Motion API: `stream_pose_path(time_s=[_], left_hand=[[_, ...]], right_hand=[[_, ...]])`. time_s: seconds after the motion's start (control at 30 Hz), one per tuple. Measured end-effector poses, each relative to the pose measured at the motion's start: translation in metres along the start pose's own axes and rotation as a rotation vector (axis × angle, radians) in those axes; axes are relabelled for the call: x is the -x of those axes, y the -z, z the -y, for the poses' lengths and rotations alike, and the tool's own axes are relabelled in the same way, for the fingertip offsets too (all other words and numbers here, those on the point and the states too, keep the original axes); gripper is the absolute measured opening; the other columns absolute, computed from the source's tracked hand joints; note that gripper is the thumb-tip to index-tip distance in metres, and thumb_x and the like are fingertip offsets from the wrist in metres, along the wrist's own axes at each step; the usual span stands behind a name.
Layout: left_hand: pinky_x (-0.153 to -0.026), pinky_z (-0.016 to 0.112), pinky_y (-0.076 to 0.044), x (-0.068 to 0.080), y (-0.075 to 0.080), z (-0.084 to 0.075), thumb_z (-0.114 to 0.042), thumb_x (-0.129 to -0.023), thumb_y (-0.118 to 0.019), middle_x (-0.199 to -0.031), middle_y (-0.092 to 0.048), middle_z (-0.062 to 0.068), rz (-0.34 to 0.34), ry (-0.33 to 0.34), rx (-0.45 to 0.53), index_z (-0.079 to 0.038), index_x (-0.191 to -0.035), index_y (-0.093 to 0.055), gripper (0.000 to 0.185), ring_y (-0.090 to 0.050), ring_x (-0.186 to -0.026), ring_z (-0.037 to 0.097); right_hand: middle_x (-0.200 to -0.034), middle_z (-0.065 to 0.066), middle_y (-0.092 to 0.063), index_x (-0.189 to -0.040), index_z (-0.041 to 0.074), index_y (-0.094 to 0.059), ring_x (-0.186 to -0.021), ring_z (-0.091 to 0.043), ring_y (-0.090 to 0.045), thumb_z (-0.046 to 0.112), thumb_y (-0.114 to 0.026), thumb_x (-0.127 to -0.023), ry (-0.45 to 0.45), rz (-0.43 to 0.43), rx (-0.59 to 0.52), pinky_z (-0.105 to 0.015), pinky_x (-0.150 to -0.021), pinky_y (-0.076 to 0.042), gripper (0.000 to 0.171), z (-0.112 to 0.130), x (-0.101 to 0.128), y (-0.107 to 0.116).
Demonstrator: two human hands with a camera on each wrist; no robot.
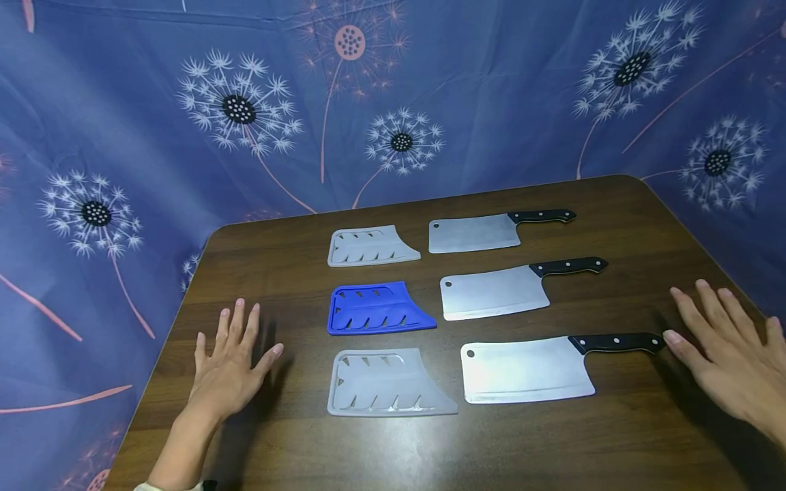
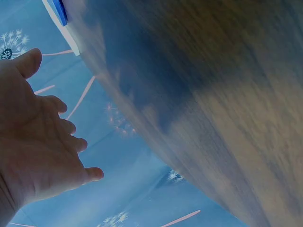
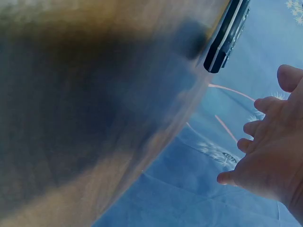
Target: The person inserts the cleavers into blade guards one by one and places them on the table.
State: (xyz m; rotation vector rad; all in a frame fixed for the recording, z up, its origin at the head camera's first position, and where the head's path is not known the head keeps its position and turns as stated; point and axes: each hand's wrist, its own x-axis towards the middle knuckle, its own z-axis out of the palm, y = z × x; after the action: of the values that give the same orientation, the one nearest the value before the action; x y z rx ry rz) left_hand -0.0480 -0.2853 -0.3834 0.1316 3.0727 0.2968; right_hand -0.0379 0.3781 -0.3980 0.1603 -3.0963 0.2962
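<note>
Admittedly, some of it escapes me from where I stand. The right hand (image 1: 727,351) runs off at the wrist, the left sleeve (image 1: 147,487) shows only as a pale scrap, and the near side of the bench (image 1: 282,443) is cut away. Seen from the left wrist, the blue guard (image 1: 381,310) shrinks to a sliver beside a pale edge; from the right wrist I catch just the end of one black handle, and the wood turns to a blur. Glare washes out part of the near knife (image 1: 528,372).

Counting up, I make it three knives, three guards and two hands. The blue guard lies between the far guard (image 1: 371,247), just behind it, and the near guard (image 1: 387,385), just in front, both pale. To its right is the middle knife (image 1: 497,293), with the far knife (image 1: 473,234) behind and right of it, and the near knife in front and right. Each blade has one corner hole.

The left hand (image 1: 230,365) is left of the blue guard, well apart; the right hand is far to its right, thumb just beside the near knife's handle. Both are raised above the bench, fingers straight and spread.
</note>
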Motion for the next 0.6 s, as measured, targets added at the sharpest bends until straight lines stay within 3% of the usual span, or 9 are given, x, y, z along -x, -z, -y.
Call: stream_pose_path(time_s=[0.6], left_hand=[[-0.106,0.064,0.015,-0.012,0.007,-0.007,-0.059,-0.097,-0.036,-0.159,0.016,0.005,-0.007,-0.031,-0.030,-0.018,-0.155,0.004,0.081,0.016,-0.145,0.031]], right_hand=[[-0.156,0.001,0.025,-0.154,0.020,0.006,-0.142,-0.026,0.026,0.042,-0.038,-0.102,0.042,-0.058,0.001,-0.066,-0.098,0.024,0.072,0.017,-0.028,0.013]])
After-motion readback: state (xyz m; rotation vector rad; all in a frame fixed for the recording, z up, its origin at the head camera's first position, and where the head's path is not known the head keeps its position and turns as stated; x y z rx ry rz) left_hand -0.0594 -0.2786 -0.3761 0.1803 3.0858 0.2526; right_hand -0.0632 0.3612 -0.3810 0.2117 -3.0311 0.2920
